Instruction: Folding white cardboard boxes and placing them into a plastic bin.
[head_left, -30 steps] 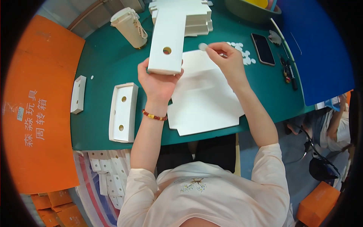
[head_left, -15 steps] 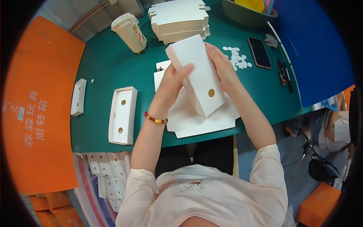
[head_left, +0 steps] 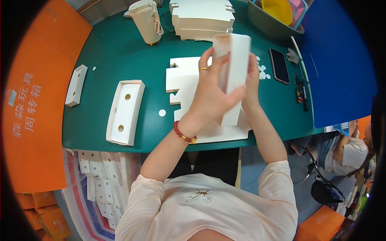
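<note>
Both hands hold a white cardboard box, raised over flat white cardboard blanks and turned with a narrow edge towards me. My left hand wraps it from the left, thumb across the near face and fingers bent against the side. Round the right side curls my right hand, partly hidden behind the box. One round white disc lies on the green table left of the blanks. Further left sits a shallow white box part with two round holes.
A narrow white box part stands at the far left. Behind are a lidded cup, stacked blanks and a basin. Right lie white discs, a phone and a pen. Below left, a bag holds finished-looking boxes.
The box has been turned more upright, and the face with the hole no longer faces me. My left hand has shifted its grip lower. A disc now shows left of the blanks.
</note>
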A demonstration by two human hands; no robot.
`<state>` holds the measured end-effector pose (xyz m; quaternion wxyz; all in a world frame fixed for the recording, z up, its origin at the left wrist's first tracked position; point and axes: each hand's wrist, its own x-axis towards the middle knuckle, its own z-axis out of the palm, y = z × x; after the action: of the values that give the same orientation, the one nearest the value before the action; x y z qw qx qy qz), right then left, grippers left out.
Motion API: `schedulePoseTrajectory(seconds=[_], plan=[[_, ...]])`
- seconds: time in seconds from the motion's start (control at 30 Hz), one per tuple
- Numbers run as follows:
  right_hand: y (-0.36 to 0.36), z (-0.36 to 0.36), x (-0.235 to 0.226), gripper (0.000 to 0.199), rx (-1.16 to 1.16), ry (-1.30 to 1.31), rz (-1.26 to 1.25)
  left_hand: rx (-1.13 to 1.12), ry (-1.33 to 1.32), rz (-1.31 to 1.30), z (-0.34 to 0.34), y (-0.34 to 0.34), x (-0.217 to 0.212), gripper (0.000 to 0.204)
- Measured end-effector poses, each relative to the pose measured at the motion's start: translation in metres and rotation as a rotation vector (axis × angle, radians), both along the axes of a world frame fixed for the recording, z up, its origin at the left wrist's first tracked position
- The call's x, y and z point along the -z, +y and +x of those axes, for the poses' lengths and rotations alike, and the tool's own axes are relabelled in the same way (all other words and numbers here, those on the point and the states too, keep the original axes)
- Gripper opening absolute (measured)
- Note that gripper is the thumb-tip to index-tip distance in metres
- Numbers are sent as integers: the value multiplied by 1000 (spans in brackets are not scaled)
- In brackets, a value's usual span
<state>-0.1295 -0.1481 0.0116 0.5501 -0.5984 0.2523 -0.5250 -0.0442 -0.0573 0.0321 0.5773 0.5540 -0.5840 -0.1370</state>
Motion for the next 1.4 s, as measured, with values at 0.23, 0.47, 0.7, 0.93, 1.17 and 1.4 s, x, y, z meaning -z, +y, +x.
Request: schedulePoseTrajectory(seconds=[0.23, 0.47, 0.7, 0.93, 1.17, 1.4], plan=[[5, -4, -12, 14, 179, 168, -464, 367, 975, 386, 31, 15, -15, 65], [8, -12, -23, 16, 161, 204, -425, 238, 972, 384, 33, 15, -7, 60], [5, -15, -21, 19, 85, 208, -370, 232, 941, 444, 32, 18, -13, 72], [-6, -18, -22, 16, 5, 303, -275, 248, 952, 457, 36, 19, -11, 65], [-19, -23, -26, 15, -54, -1, 75, 360, 1142, 379, 49, 12, 6, 67], [-5, -15, -20, 17, 108, 82, -421, 561, 1211, 272, 50, 8, 8, 74]])
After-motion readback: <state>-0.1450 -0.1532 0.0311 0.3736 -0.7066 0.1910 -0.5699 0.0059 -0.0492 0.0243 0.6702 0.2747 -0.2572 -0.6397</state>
